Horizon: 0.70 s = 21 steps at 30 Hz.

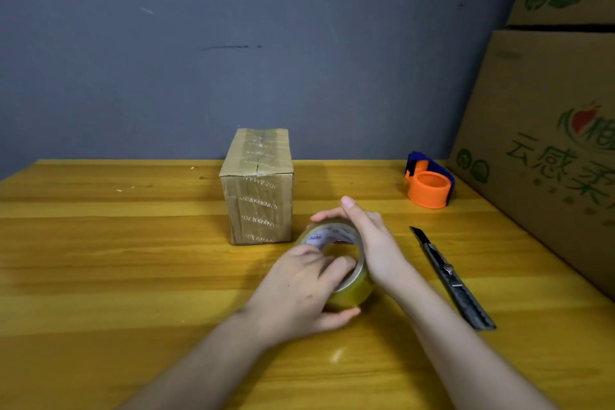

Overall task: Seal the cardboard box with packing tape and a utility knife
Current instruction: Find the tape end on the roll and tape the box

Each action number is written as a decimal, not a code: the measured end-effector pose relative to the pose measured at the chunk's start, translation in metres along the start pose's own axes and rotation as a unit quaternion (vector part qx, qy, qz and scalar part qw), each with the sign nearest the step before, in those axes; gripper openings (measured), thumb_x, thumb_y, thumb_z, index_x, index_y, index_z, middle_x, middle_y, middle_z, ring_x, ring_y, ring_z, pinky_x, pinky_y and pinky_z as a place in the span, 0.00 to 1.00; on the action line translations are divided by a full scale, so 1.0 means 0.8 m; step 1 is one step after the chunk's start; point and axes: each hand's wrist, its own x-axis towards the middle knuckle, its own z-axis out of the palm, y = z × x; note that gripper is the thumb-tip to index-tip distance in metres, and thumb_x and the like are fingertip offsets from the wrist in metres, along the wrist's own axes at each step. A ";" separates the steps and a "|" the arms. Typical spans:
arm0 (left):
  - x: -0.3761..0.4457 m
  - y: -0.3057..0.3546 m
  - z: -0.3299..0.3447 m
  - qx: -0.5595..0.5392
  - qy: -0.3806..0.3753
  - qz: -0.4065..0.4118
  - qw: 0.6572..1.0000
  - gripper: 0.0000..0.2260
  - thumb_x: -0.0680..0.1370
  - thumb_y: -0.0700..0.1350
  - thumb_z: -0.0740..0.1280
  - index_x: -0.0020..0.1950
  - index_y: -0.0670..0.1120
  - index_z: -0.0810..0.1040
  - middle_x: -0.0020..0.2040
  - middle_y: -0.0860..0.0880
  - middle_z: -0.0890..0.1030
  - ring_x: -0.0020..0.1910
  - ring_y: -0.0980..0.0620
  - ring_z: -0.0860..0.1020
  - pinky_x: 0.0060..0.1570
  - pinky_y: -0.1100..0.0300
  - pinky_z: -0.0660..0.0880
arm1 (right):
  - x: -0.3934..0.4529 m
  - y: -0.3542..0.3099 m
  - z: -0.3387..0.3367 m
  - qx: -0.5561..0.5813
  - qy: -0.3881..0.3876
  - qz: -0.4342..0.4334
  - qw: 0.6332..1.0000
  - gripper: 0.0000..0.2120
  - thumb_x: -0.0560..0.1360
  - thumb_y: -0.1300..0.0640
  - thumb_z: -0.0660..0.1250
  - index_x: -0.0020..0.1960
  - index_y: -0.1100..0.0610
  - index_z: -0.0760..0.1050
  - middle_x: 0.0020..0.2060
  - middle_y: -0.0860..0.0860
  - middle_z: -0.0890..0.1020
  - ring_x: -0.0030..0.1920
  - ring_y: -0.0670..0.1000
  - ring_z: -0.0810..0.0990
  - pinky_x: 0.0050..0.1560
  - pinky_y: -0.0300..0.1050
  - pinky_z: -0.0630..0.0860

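A small cardboard box [258, 186] stands upright on the yellow wooden table [116, 260], its flaps closed and printed tape running over its top and front. Just in front of it and to the right, both hands hold a roll of clear packing tape [346, 276]. My left hand [301, 293] grips the near side, fingers inside the core and thumb under the roll. My right hand [372, 240] cups the far and right side. A grey utility knife [451, 276] lies on the table to the right of my right wrist, blade pointing away.
An orange and blue tape dispenser [429, 185] sits at the back right of the table. Large printed cardboard cartons [545, 150] are stacked along the right edge. A grey wall [233, 43] closes off the back.
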 end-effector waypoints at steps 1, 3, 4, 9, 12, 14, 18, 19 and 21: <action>0.001 0.001 -0.002 -0.010 -0.002 -0.017 1.000 0.23 0.69 0.64 0.64 0.53 0.48 0.70 0.39 0.52 0.81 0.41 0.53 0.80 0.54 0.60 0.68 | 0.002 0.000 -0.004 0.001 0.026 0.005 1.000 0.25 0.81 0.49 0.53 0.47 0.66 0.82 0.43 0.62 0.85 0.47 0.59 0.84 0.54 0.46 0.77; 0.005 0.007 -0.006 -0.025 -0.004 -0.058 0.998 0.22 0.71 0.65 0.62 0.54 0.50 0.71 0.45 0.53 0.81 0.47 0.54 0.78 0.60 0.56 0.65 | 0.006 0.001 -0.012 -0.009 0.083 0.016 0.996 0.26 0.80 0.45 0.52 0.46 0.62 0.83 0.42 0.59 0.86 0.46 0.57 0.84 0.53 0.47 0.77; 0.008 0.011 -0.006 -0.034 -0.008 -0.076 0.997 0.20 0.72 0.64 0.61 0.54 0.50 0.71 0.45 0.53 0.81 0.48 0.54 0.78 0.61 0.55 0.64 | 0.007 0.003 -0.016 -0.024 0.106 0.017 0.994 0.26 0.79 0.42 0.52 0.46 0.58 0.83 0.43 0.56 0.86 0.46 0.55 0.84 0.53 0.48 0.77; 0.033 0.023 0.003 -0.092 -0.029 -0.145 0.985 0.11 0.75 0.54 0.58 0.52 0.50 0.71 0.43 0.53 0.83 0.46 0.52 0.81 0.61 0.59 0.60 | 0.015 -0.002 -0.030 -0.066 0.092 0.052 0.992 0.23 0.78 0.40 0.54 0.51 0.53 0.82 0.51 0.52 0.84 0.55 0.51 0.81 0.61 0.47 0.73; 0.059 0.014 0.000 -0.080 -0.055 -0.146 0.985 0.14 0.78 0.52 0.58 0.60 0.48 0.72 0.53 0.49 0.82 0.57 0.50 0.77 0.68 0.58 0.55 | 0.025 -0.019 -0.054 -0.061 0.040 0.079 0.994 0.22 0.79 0.42 0.53 0.66 0.52 0.73 0.63 0.48 0.76 0.62 0.46 0.73 0.65 0.42 0.65; 0.080 0.006 0.005 -0.071 -0.065 -0.156 0.983 0.15 0.79 0.51 0.59 0.63 0.47 0.71 0.58 0.48 0.80 0.62 0.49 0.74 0.70 0.55 0.54 | 0.037 -0.023 -0.071 -0.095 0.067 0.069 0.991 0.23 0.79 0.44 0.56 0.70 0.54 0.66 0.66 0.48 0.72 0.62 0.44 0.69 0.62 0.39 0.62; 0.125 -0.002 0.027 -0.066 -0.102 -0.213 0.969 0.15 0.80 0.51 0.58 0.65 0.48 0.70 0.60 0.48 0.80 0.62 0.48 0.74 0.69 0.53 0.55 | 0.060 -0.023 -0.101 -0.125 0.177 0.032 0.976 0.23 0.79 0.48 0.60 0.71 0.56 0.64 0.59 0.48 0.72 0.59 0.44 0.69 0.60 0.40 0.67; 0.135 -0.003 0.033 -0.074 -0.111 -0.228 0.964 0.15 0.80 0.51 0.58 0.64 0.48 0.70 0.59 0.47 0.80 0.62 0.47 0.75 0.69 0.52 0.56 | 0.065 -0.021 -0.110 -0.132 0.192 0.033 0.972 0.22 0.79 0.48 0.60 0.69 0.56 0.66 0.58 0.48 0.73 0.59 0.46 0.71 0.61 0.43 0.69; 0.154 -0.007 0.044 -0.089 -0.116 -0.264 0.953 0.14 0.80 0.50 0.58 0.63 0.47 0.71 0.59 0.47 0.80 0.61 0.46 0.76 0.67 0.51 0.58 | 0.076 -0.014 -0.128 -0.175 0.208 0.044 0.961 0.16 0.79 0.50 0.60 0.63 0.56 0.74 0.58 0.50 0.77 0.59 0.50 0.75 0.63 0.48 0.72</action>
